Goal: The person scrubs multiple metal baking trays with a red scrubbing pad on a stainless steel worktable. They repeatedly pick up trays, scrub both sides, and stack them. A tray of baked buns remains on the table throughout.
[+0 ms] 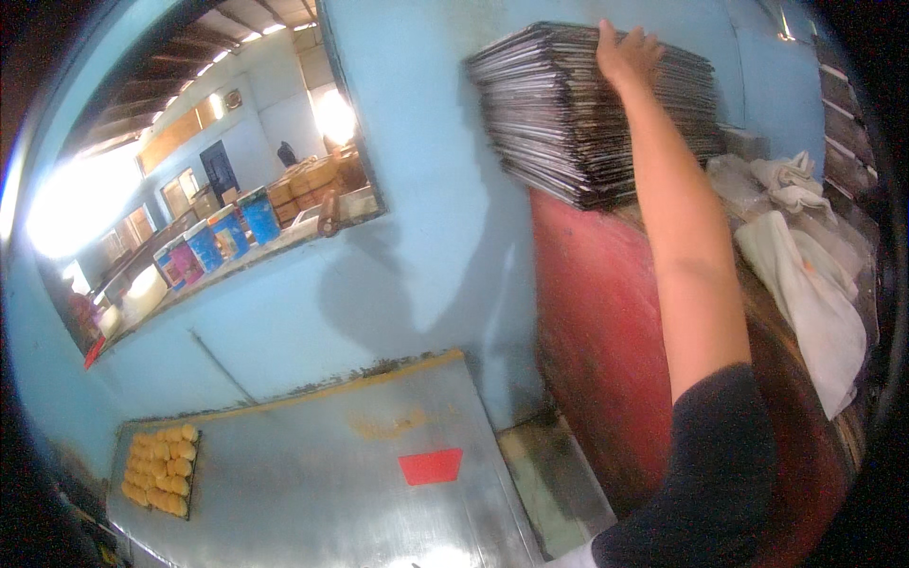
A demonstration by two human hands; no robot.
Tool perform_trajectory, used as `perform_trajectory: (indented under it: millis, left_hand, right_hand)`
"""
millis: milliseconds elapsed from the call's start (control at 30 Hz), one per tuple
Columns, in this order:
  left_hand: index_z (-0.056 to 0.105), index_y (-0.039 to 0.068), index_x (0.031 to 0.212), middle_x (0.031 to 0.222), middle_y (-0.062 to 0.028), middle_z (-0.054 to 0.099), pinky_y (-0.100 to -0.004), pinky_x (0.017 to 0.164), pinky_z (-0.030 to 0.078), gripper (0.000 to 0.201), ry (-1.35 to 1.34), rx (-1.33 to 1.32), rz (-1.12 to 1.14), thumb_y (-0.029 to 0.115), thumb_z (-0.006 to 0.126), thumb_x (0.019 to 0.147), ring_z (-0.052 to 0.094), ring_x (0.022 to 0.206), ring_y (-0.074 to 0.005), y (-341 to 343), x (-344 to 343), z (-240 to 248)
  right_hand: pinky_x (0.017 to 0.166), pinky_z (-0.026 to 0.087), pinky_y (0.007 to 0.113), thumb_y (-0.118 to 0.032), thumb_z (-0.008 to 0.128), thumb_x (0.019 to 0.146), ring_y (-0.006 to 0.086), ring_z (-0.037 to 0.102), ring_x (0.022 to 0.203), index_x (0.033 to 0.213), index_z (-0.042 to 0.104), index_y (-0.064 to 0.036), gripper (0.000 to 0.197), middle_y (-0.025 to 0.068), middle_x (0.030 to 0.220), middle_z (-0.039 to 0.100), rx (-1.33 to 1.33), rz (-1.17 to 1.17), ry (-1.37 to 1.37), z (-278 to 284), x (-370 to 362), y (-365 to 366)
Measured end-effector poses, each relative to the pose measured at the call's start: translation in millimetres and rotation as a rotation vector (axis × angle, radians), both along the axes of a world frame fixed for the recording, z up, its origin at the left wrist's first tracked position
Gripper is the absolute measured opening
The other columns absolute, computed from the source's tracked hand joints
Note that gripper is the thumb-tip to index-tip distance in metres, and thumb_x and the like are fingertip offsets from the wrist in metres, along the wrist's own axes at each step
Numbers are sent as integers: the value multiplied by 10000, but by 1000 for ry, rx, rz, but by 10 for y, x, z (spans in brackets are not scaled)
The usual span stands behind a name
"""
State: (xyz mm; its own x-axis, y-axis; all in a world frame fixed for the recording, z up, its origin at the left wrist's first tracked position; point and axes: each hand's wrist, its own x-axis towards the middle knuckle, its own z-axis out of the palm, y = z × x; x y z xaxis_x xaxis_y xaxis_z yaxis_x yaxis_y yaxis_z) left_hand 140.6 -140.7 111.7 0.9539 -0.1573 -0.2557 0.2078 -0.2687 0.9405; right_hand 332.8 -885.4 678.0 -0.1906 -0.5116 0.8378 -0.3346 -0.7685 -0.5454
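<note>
1. Support surfaces. From my remote view, the metal table [303, 473] fills the lower left. The red cabinet [592, 312] stands beyond its right edge and carries the work item.

2. Work item. The stack of dark trays [544, 109] stands at the wall end of the cabinet top, against the blue wall. I judge the full stack heavy and liable to slide if pushed from one side; do not shift it as a unit.

3. Single unit. I expect the top tray [568, 27] to be stiff, thin and fairly light, not fragile. A film of grease could make it slippery or bind it to the tray below. Break it free at the near corner, then take hold of the rim at two opposite edges.

4. Adjacent items. A white cloth [800, 308] drapes over the right edge of the cabinet top. Rows of buns [159, 469] sit at the left edge of the table.

5. Hands. My right hand [632, 59] rests at the upper rim of the stack, fingers bent over it; I cannot tell whether they clench a tray. My left hand is out of view.

6. Smallest item. A red piece [431, 467] lies near the table's right edge.
</note>
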Motion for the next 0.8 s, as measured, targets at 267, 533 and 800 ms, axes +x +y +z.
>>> perform_trajectory:
  millis: [267,533,800]
  left_hand:
    - [23,82,1550,1616,-135,42,-452,1134,276,842,56,-76,36,214,589,941,170,1461,-316,-283,-83,627]
    - [22,82,1551,1605,-166,74,-465,1117,290,849,26,-9,37,167,588,924,178,1455,-334,-373,-224,719]
    - [78,136,1560,1574,-209,161,-394,1043,378,864,182,-180,105,150,639,903,245,1416,-326,-177,-641,348]
  right_hand:
    - [1136,87,634,-655,306,932,417,56,1462,1521,152,-17,882,220,1584,109,12,-8,87,-33,1,29]
    - [1155,132,565,-731,536,784,517,177,1400,1429,259,141,1119,364,1504,188,-67,-73,183,-74,426,1122]
    - [1145,164,551,-613,548,819,478,177,1412,1432,272,130,1002,331,1506,228,-13,-100,151,-64,437,1209]
